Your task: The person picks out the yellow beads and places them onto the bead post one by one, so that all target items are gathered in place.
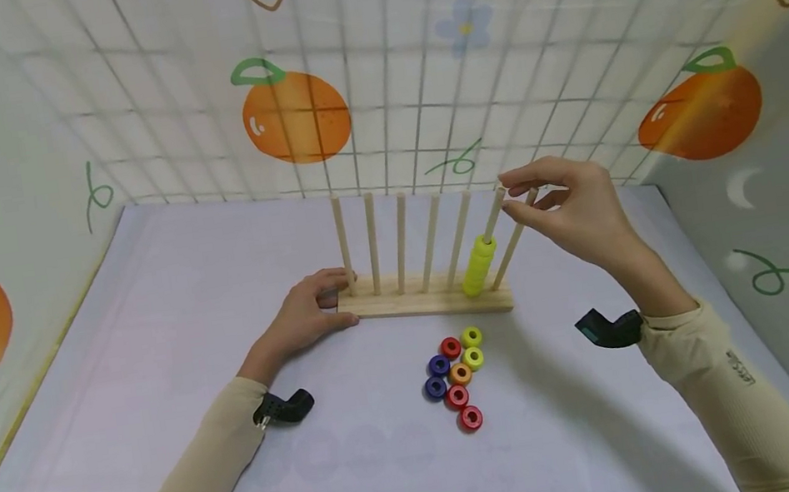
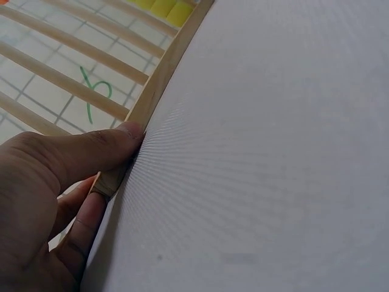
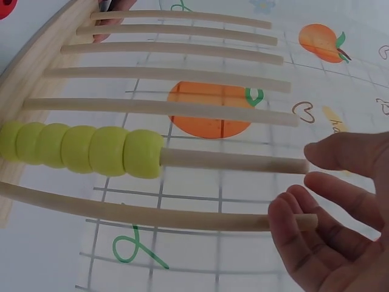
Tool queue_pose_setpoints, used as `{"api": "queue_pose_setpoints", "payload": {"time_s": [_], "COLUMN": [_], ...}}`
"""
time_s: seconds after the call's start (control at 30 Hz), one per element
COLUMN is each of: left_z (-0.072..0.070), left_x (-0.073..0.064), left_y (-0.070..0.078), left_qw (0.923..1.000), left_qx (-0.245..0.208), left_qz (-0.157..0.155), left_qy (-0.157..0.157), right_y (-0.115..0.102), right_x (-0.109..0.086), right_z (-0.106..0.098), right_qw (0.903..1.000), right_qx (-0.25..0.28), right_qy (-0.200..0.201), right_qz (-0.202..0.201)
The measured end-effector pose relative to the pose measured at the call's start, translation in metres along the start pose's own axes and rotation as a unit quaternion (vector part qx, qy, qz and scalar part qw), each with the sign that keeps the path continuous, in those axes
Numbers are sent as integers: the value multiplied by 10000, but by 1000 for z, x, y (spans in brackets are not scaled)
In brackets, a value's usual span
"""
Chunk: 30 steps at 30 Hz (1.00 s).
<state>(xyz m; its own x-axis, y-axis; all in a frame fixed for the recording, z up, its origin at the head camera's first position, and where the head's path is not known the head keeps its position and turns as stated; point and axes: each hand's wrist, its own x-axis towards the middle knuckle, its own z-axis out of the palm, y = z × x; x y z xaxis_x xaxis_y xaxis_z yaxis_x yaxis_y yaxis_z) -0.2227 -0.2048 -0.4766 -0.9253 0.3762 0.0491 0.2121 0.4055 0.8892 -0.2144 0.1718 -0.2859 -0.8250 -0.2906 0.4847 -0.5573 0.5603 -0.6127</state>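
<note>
A wooden peg rack (image 1: 425, 302) with several upright rods stands on the table. Its left end is gripped by my left hand (image 1: 303, 313); the left wrist view shows the thumb (image 2: 100, 149) on the base's near side and fingers around the end. Stacked yellow beads (image 1: 479, 265) fill the lower part of the second rod from the right. At the top of that rod is my right hand (image 1: 578, 207), holding no bead. In the right wrist view, its thumb and index finger are apart by the rod's tip (image 3: 298, 165), and other fingers are beside the rightmost rod (image 3: 182, 218).
Loose beads lie in front of the rack: three red (image 1: 470, 418), two dark blue (image 1: 436, 388), two yellow (image 1: 471, 337) and one orange (image 1: 460, 374). Behind the rack hangs a printed curtain (image 1: 397, 103) over a wire grid.
</note>
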Motion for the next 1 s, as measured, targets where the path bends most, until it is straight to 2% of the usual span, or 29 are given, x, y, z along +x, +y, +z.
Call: {"api": "queue_pose_setpoints", "payload": {"time_s": [0.27,0.47,0.73,1.0], "left_z": [-2,-2,-2,-2], "left_x": [2,1,2,3], "left_y": [2,0,0,-4], "left_qw": [10000,9999,9999,10000], "left_qx": [27,119,115,69], "left_qz": [-5,-36,5,69], "left_qy": [-46,-8,-34,-4], "right_y": [-19,-7,16,37], "right_x": [-11,-30,-63,-99], "right_z": [-6,2,21,42], "right_qw": [9982,9955,9920,9839], "right_qx": [476,889,1182,1377], "right_qy": [217,1,-362,-605], "right_qz": [-296,-320,266,964]}}
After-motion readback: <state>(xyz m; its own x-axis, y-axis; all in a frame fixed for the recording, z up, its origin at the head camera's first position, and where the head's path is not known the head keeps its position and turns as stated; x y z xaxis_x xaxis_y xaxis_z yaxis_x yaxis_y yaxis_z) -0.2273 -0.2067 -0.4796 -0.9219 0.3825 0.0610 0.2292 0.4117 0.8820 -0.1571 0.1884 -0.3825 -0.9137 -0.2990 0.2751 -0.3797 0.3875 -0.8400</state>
